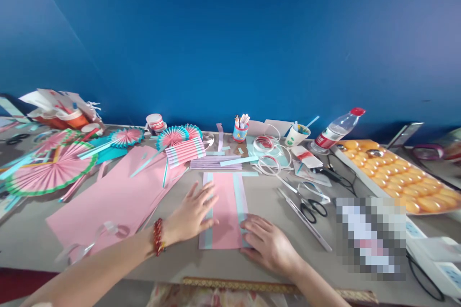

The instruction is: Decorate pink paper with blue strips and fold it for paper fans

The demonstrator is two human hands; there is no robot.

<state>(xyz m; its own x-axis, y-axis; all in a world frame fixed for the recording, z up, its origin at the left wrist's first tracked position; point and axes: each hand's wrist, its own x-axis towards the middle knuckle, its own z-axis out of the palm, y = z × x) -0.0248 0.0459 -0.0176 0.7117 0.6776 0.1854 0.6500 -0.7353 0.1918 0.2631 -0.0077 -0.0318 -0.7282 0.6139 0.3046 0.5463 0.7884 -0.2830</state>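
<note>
A pink paper sheet with pale blue strips along both long edges (226,206) lies flat on the grey table in front of me. My left hand (191,213) rests on its left edge, fingers stretched out flat; a red bead bracelet is on that wrist. My right hand (268,243) presses on the sheet's near right corner, fingers spread flat. Neither hand holds anything.
Large pink sheets (108,201) lie to the left, with pleated paper fans (50,168) and rosettes (172,136) behind. Scissors (314,208) and a metal ruler (304,219) lie right of the sheet. A water bottle (336,130), cups, tape rolls and an orange bubble tray (399,175) stand at the back right.
</note>
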